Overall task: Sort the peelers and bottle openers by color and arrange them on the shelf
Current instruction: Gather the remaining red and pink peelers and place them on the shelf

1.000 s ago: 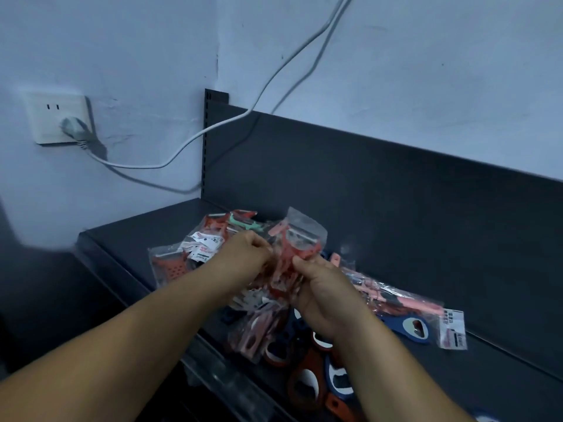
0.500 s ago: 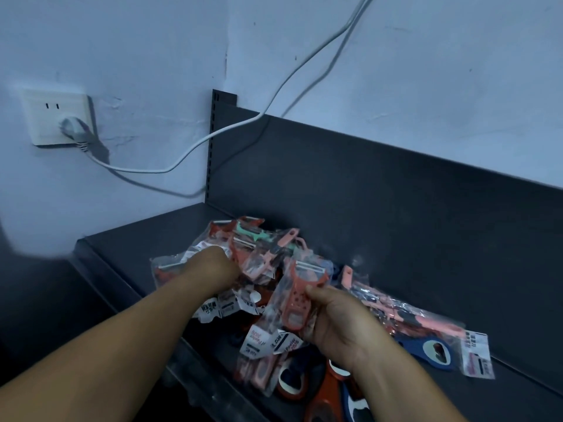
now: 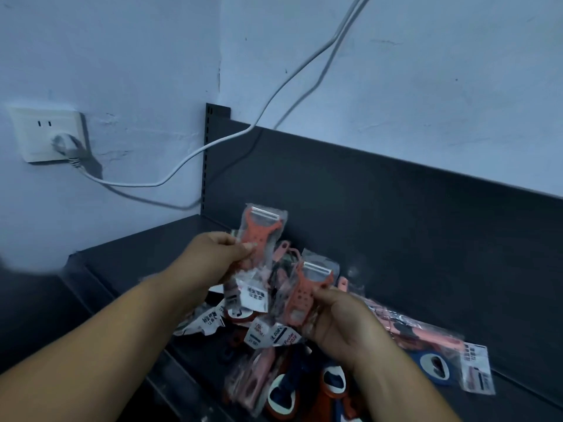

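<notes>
Peelers, both orange and bagged, are being held above the mixed pile (image 3: 274, 357) on the shelf (image 3: 137, 257): left hand (image 3: 217, 254) pinching the upper peeler (image 3: 259, 236), right hand (image 3: 344, 324) gripping the lower peeler (image 3: 307, 287). Colour-matching is seemingly proceeding; the next move is probably laying both together on bare shelf.

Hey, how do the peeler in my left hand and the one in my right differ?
The left peeler is held higher; the right peeler is lower, over the pile. The left hand grips its handle from the left; the right hand from the right. Both are orange-red, bagged, blade up.
</notes>
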### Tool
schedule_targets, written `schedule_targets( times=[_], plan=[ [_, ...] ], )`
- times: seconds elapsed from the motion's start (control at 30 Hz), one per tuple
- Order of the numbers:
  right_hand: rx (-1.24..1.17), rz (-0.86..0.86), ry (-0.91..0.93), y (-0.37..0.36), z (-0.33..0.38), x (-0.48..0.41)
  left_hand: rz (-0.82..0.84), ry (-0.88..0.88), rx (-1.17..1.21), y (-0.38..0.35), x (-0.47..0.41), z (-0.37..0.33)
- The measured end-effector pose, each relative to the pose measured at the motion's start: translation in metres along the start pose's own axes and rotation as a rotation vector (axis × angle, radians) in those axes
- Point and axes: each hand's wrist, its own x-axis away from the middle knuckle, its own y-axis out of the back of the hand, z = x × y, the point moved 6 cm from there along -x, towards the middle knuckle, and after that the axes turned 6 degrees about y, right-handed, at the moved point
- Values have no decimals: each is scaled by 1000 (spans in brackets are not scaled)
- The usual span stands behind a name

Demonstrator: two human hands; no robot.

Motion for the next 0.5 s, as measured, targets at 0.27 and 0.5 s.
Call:
schedule_targets(
  times=[0.27, 0.5],
  plan=[
    [46, 148, 37, -17, 6, 10, 125, -23, -150, -49, 20, 22],
    [195, 61, 117, -18, 6, 7, -1, -168, -472, -34, 25, 20]
  ],
)
